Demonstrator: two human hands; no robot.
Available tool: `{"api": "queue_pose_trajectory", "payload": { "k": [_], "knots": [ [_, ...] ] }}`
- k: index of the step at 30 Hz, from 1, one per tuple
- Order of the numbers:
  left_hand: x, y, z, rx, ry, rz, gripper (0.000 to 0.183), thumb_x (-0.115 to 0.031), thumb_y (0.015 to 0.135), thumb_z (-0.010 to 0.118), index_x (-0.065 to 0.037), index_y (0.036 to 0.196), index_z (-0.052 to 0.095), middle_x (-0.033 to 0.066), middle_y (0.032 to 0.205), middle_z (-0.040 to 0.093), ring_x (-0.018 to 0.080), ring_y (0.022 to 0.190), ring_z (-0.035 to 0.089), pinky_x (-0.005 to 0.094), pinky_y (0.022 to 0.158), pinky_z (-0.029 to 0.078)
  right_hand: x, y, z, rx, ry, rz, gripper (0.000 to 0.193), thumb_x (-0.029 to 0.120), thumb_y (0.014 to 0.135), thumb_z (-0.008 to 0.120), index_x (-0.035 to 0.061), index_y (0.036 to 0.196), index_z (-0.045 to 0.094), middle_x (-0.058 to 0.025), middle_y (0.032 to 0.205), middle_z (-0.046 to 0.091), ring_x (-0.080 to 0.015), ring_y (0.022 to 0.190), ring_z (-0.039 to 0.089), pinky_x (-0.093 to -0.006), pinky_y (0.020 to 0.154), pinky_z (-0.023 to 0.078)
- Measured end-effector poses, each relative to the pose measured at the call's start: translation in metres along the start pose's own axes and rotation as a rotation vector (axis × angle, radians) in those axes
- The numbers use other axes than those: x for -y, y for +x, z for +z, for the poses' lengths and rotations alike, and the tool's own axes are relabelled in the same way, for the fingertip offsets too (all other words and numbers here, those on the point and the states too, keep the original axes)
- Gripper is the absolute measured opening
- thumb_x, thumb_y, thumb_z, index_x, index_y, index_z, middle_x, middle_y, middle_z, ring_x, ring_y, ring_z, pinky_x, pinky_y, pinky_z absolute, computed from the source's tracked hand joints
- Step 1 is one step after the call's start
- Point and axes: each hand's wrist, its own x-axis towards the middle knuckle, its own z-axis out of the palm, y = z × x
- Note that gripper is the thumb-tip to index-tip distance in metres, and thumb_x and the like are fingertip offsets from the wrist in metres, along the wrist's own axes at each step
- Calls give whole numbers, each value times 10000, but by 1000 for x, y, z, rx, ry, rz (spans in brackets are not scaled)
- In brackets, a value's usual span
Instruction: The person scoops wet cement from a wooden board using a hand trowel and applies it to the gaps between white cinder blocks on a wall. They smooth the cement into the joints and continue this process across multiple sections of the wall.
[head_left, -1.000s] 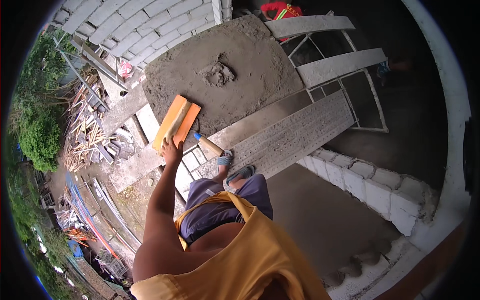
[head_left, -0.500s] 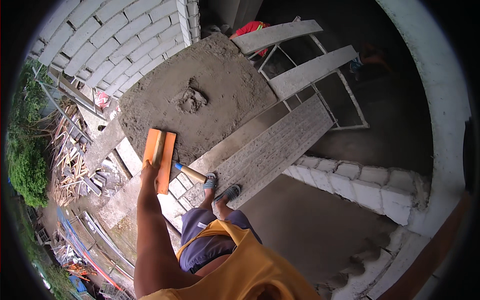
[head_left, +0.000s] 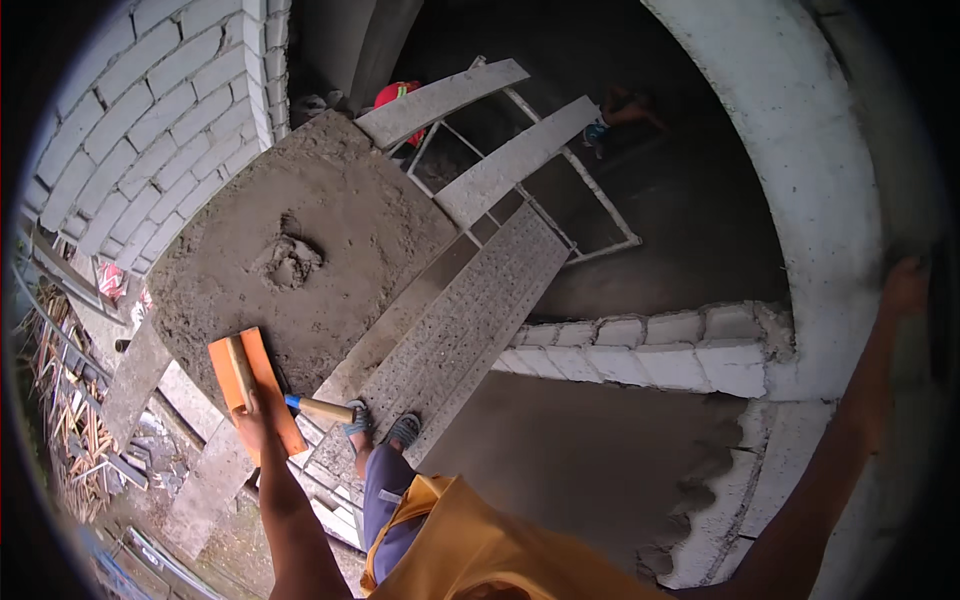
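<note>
My left hand (head_left: 251, 420) is closed round the wooden handle of an orange plastering float (head_left: 268, 378). The float hovers over the near left corner of a board spread with wet grey mortar (head_left: 350, 220). A lump of mortar (head_left: 291, 262) rises from the middle of that layer. Beside the float, a trowel's wooden handle (head_left: 326, 408) with a blue collar sticks out toward my feet; its blade is hard to make out. Out at the far right, my right hand (head_left: 905, 288) is up against the pale concrete column (head_left: 835, 200); its fingers are too dim to read.
My sandalled feet (head_left: 403, 430) stand at the near end of a rough plank (head_left: 450, 320). Beyond it is a metal scaffold frame (head_left: 600, 205) with boards. Below are a block wall (head_left: 650, 355), a person in red (head_left: 398, 95) and another person (head_left: 625, 107). Scrap wood (head_left: 85, 400) lies lower left.
My view has swung right, so the mortar board sits farther left. My right arm has come up into sight, its hand at the column. The float stays in my left hand, tilted differently.
</note>
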Motion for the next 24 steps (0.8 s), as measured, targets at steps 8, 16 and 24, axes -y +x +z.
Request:
{"api": "queue_pose_trajectory", "payload": {
  "k": [8,16,24],
  "knots": [
    [-21,-11,-23,-60,180,14,661,-731,950,421,-106,1057,606,232,972,723,469,890,682,576,735,529,233,23,-77,4,408,-184,560,435,1024,456,116,1483,498,-196,1542,452,-381,1439,385,-571,1176,247],
    [22,9,27,-170,127,43,629,-724,928,498,-103,920,601,186,776,729,397,634,698,521,550,549,298,21,-87,-33,431,-205,544,427,1020,432,192,1510,461,-131,1577,431,-315,1461,376,-563,1190,224],
    [-5,3,-16,-155,180,-26,647,-734,922,476,-105,989,610,220,840,732,427,766,713,560,665,552,356,-10,-204,292,671,-96,374,436,1020,560,93,1107,678,-139,1147,672,-290,1028,629,-447,870,472]
  ]
}}
